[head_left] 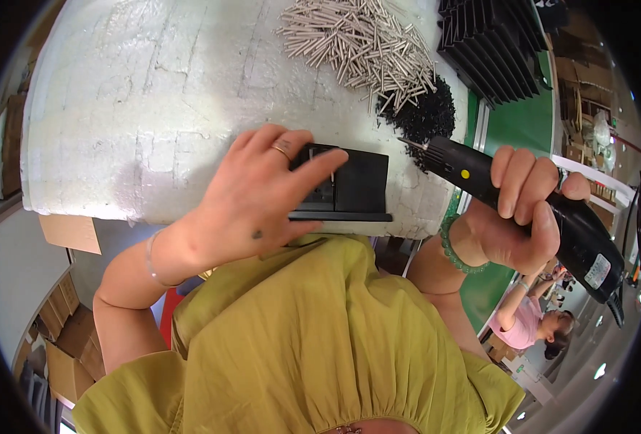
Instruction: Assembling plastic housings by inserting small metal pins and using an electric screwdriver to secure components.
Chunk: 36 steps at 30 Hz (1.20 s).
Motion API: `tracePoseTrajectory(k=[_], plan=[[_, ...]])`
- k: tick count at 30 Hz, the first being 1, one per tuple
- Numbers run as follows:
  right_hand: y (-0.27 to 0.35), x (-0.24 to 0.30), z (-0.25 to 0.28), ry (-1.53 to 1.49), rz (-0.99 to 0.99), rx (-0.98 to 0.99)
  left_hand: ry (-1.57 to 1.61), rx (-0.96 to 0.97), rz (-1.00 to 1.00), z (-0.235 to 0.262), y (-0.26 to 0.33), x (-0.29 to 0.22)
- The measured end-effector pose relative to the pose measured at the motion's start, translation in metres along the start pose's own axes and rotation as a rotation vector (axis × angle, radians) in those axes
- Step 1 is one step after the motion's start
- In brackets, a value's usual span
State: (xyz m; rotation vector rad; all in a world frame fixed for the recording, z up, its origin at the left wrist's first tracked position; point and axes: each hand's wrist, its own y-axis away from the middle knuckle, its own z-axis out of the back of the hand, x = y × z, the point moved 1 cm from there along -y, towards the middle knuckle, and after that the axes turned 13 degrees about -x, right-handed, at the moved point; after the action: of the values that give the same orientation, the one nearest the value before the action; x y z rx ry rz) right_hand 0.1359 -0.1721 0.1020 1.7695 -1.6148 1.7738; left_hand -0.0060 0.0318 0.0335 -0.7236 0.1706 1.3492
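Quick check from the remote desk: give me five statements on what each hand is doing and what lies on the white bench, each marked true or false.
1. The left hand presses on a black plastic part at the near edge of the white bench. True.
2. The right hand holds a pair of scissors. False: it grips a black electric screwdriver with its tip toward the black part.
3. A pile of metal pins lies at the far side of the bench. True.
4. The right wrist is bare. False: it wears a green bead bracelet.
5. The small black screws lie in a heap to the left of the left hand. False: they lie to the right, beside the pins.
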Motion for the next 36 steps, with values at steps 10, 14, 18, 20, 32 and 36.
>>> tracePoseTrajectory(k=[10,14,18,20,32,36], plan=[[0.018,0.003,0.018,0.052,0.040,-0.317,1.167,-0.121,0.972,0.067,0.004,0.054],[0.014,-0.022,0.008,-0.002,0.005,-0.355,-0.088,-0.374,0.620,0.106,0.012,0.102],[0.011,-0.034,0.018,-0.030,-0.028,-0.347,-0.468,-0.418,0.511,0.112,0.026,0.134],[0.011,-0.038,0.018,-0.050,-0.023,-0.350,-0.623,-0.303,0.661,0.104,0.029,0.134],[0.009,-0.042,0.019,-0.092,-0.026,-0.290,0.160,-0.161,-0.070,-0.031,-0.065,0.026],[0.009,-0.042,0.016,-0.030,-0.043,-0.368,0.232,-0.080,-0.118,-0.060,-0.082,0.021]])
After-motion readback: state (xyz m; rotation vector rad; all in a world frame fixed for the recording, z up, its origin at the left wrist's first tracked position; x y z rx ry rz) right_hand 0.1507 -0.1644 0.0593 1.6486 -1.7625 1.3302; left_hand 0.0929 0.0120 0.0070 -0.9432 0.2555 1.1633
